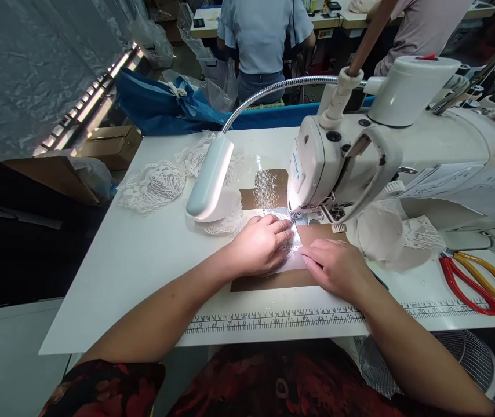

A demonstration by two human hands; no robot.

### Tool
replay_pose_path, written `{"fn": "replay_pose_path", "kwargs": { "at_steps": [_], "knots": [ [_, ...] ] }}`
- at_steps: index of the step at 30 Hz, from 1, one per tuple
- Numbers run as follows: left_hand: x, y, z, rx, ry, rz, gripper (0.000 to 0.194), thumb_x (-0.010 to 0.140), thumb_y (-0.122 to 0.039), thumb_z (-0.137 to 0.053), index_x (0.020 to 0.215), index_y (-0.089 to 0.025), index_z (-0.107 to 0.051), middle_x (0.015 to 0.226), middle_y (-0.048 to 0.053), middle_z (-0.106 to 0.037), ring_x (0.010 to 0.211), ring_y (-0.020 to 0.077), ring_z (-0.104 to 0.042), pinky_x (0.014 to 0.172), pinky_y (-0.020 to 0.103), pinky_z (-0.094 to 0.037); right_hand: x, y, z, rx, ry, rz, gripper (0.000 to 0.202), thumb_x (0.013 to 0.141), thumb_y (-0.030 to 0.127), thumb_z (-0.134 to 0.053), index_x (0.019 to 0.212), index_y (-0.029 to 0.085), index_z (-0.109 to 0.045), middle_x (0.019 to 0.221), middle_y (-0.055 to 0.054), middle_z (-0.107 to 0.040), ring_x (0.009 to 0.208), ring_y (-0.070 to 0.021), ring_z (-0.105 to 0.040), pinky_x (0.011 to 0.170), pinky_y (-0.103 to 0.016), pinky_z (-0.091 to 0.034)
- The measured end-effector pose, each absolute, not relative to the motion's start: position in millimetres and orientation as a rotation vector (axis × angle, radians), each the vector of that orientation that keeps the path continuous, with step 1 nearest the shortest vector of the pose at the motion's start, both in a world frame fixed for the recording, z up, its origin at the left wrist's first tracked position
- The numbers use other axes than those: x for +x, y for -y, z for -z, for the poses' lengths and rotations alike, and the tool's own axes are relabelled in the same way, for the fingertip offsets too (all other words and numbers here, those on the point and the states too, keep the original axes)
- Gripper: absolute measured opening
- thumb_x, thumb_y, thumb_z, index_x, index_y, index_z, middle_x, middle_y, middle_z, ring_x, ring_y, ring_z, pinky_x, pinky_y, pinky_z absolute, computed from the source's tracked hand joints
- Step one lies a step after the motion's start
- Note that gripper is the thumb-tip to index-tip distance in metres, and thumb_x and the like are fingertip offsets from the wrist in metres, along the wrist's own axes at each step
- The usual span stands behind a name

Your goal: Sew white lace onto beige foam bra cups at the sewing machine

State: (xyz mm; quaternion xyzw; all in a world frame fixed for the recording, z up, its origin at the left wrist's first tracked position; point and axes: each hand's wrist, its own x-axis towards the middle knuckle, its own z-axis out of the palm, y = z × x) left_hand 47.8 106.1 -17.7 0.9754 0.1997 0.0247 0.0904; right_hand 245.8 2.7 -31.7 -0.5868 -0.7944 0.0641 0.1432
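A piece of white lace (292, 248) lies under the needle area of a white sewing machine (317, 156). My left hand (258, 246) rests palm down on the lace, fingers stretched toward the presser foot. Just right of it, my right hand (338, 269) has thumb and fingertips closed at the lace's right edge. Brown tape or board (273, 282) shows around the sewing spot. More white lace pieces (154, 185) lie on the left part of the table, and a lace cup-shaped piece (380, 234) sits right of the needle.
A lamp head (210, 176) on a flexible neck hangs over the table left of the machine. Scissors with red and yellow handles (476, 284) lie at the right. A ruler strip (273, 319) runs along the front edge. Blue cloth (164, 104) borders the back; a seated person (256, 40) is beyond.
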Motion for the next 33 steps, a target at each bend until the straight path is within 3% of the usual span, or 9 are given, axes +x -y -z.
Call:
{"fn": "replay_pose_path", "kwargs": {
  "at_steps": [11, 21, 28, 33],
  "knots": [
    [47, -112, 21, 2.927, -0.558, -0.115, 0.040, 0.092, -0.025, -0.046, 0.129, -0.016, -0.058, 0.139, 0.010, -0.056, 0.113, 0.0279, -0.053, 0.091, 0.041, -0.043, 245, -3, 35, -1.638, 2.314, -0.185, 0.027, 0.091, 0.019, -0.047, 0.097, 0.019, -0.074, 0.076, -0.004, -0.066, 0.075, -0.0174, -0.053, 0.071, -0.028, -0.039],
    [49, -116, 29, 3.054, -0.585, -0.159, 0.031, 0.095, -0.017, -0.044, 0.120, -0.015, -0.062, 0.133, 0.011, -0.060, 0.111, 0.0258, -0.054, 0.088, 0.039, -0.039, 239, -10, 37, -1.765, 2.306, -0.168, 0.032, 0.089, 0.016, -0.048, 0.108, 0.020, -0.072, 0.078, -0.004, -0.063, 0.073, -0.0187, -0.048, 0.066, -0.029, -0.035],
    [48, -129, 37, 3.040, -0.677, -0.235, 0.034, 0.096, -0.016, -0.042, 0.125, -0.016, -0.061, 0.134, 0.009, -0.061, 0.116, 0.0269, -0.053, 0.090, 0.040, -0.041, 230, -24, 33, -1.904, 2.293, -0.173, 0.036, 0.094, 0.021, -0.043, 0.119, 0.023, -0.069, 0.083, -0.005, -0.064, 0.076, -0.0194, -0.053, 0.061, -0.030, -0.032],
    [49, -133, 39, 3.008, -0.743, -0.273, 0.037, 0.094, -0.016, -0.041, 0.125, -0.015, -0.060, 0.130, 0.011, -0.062, 0.117, 0.0286, -0.053, 0.092, 0.042, -0.043, 228, -28, 36, -1.931, 2.229, -0.146, 0.037, 0.095, 0.026, -0.043, 0.124, 0.024, -0.066, 0.094, -0.006, -0.068, 0.084, -0.0213, -0.057, 0.065, -0.030, -0.036]
  ]
}}
